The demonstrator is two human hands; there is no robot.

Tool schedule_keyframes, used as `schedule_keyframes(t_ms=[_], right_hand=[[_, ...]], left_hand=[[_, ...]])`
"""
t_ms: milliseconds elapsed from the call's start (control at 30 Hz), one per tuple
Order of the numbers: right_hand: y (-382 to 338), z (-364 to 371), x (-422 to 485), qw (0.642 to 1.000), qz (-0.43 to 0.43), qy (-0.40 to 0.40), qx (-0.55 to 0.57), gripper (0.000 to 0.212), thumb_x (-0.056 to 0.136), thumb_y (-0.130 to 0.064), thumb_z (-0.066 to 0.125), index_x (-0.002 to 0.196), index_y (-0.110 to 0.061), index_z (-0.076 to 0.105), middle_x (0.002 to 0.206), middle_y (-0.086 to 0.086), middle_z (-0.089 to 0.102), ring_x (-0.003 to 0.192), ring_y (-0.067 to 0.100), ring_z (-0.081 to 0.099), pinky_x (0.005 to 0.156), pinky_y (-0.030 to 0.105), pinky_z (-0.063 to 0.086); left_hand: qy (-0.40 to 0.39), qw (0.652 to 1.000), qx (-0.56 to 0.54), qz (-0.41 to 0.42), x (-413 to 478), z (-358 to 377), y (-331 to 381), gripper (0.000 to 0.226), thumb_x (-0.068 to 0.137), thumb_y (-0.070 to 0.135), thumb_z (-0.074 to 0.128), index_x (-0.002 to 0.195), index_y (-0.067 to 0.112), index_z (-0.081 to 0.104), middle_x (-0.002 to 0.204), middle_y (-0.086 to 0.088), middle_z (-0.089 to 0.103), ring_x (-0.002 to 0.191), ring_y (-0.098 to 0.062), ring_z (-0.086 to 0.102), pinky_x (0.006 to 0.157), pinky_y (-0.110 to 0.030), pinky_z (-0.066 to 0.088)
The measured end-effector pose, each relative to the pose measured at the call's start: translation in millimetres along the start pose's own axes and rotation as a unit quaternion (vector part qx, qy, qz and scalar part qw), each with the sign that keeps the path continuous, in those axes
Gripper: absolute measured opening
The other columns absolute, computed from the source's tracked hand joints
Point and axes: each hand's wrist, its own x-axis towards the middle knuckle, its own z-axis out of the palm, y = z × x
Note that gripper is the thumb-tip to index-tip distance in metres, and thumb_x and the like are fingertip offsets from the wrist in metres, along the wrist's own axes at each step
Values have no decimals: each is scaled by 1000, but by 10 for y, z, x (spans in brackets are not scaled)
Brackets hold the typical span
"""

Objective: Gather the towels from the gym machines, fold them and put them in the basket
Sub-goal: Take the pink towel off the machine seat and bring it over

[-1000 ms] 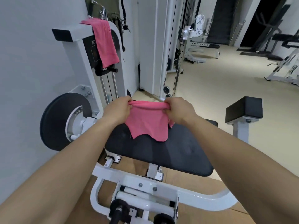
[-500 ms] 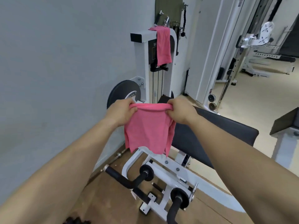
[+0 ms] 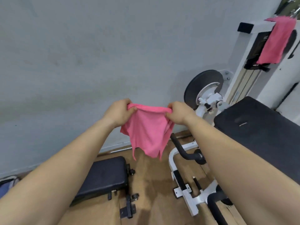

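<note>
Broadly, wall: a plain pale grey wall (image 3: 81, 54) fills the upper and left part of the view.
Floor: a brown wooden floor (image 3: 151, 192) runs along the foot of the wall, under the equipment.
Machine: a white steel gym machine (image 3: 240, 70) stands at the right against the wall.
Seat: the machine's black padded seat (image 3: 259, 130) lies under the right forearm.
Low pad: a flat black padded bench (image 3: 103, 177) sits low on the floor, under the left forearm.
Disc: a black round disc (image 3: 203, 85) is mounted on the machine, between the seat and the wall.
Held towel: a pink cloth towel (image 3: 146, 133) hangs in the air between the two hands, in front of the wall and above the floor, its lower edge loose and uneven, touching no machine.
Second towel: another pink cloth towel (image 3: 276, 41) is draped over the top of the machine's upright, far right.
Left hand: the left hand (image 3: 120, 112) grips the held towel's upper left corner, fingers (image 3: 129, 109) curled round the bunched edge.
Right hand: the right hand (image 3: 178, 112) grips the upper right corner likewise, fingers (image 3: 169, 111) curled, the top edge stretched between the hands.
Corner: a blurred blue object (image 3: 6, 187) shows at the lower left edge.
</note>
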Motion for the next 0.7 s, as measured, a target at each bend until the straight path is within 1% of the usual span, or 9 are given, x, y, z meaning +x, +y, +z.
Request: schedule_keyframes(t_ms=[67, 133, 200, 267, 333, 400, 467, 600, 700], right_hand=[[-411, 214, 64, 999, -35, -1, -23, 31, 86, -31, 61, 116, -23, 65, 123, 9, 60, 112, 32, 60, 90, 37, 49], [-857, 452, 65, 997, -71, 2, -7, 42, 87, -35, 63, 128, -23, 60, 130, 8, 54, 118, 31, 56, 99, 41, 48], [-1315, 718, 36, 993, -111, -13, 23, 37, 87, -37, 63, 121, -24, 61, 125, 5, 57, 114, 28, 58, 97, 42, 49], [-1778, 1016, -9, 985, -145, -53, 72, 17, 84, -39, 63, 96, -26, 64, 107, -3, 66, 101, 23, 63, 89, 42, 53], [-2234, 1319, -63, 973, -171, -97, 118, 16, 83, -39, 64, 81, -23, 63, 87, -8, 69, 87, 19, 65, 82, 42, 56], [-2675, 1589, -139, 957, -196, -141, 158, 16, 83, -36, 69, 80, -21, 67, 82, -7, 70, 81, 17, 65, 80, 41, 55], [-3082, 1842, -205, 943, -216, -168, 188, 18, 80, -35, 74, 87, -20, 68, 85, -5, 72, 81, 16, 66, 80, 41, 55], [-3803, 2251, -271, 937, -232, -181, 187, 35, 71, -36, 83, 93, -20, 61, 91, -3, 69, 79, 19, 64, 73, 37, 54], [-4260, 2521, -238, 936, -234, -186, 186, 21, 79, -22, 77, 91, -19, 60, 83, -6, 66, 75, 16, 62, 73, 36, 53]], left_hand=[[13, 999, -5, -37, -196, -167, -324, 23, 96, 37, 57, 105, 16, 64, 104, -8, 70, 100, -31, 62, 72, -31, 40], [21, 997, -15, -74, -397, -315, -640, 21, 95, 35, 60, 102, 16, 65, 102, -7, 69, 98, -30, 61, 74, -31, 41], [31, 993, -32, -108, -586, -439, -960, 17, 93, 35, 62, 94, 19, 65, 98, -7, 70, 96, -31, 62, 79, -35, 48], [39, 988, -42, -144, -769, -550, -1287, 16, 91, 36, 64, 90, 21, 65, 93, -6, 70, 93, -31, 63, 82, -38, 51], [45, 982, -47, -176, -941, -664, -1616, 15, 90, 34, 66, 88, 19, 64, 87, -4, 68, 90, -29, 63, 78, -35, 50], [54, 975, -57, -206, -1105, -779, -1947, 14, 89, 31, 68, 84, 18, 62, 82, -3, 66, 87, -29, 63, 72, -32, 47], [69, 965, -83, -238, -1262, -893, -2282, 15, 88, 29, 69, 79, 19, 61, 77, -1, 65, 84, -28, 64, 70, -32, 48], [97, 935, -167, -298, -1545, -1086, -2974, 21, 85, 25, 73, 69, 20, 61, 70, -4, 68, 80, -31, 68, 73, -41, 57], [114, 916, -220, -315, -1722, -1216, -3443, 19, 84, 27, 75, 79, 12, 66, 79, -11, 71, 78, -32, 68, 73, -42, 57]])
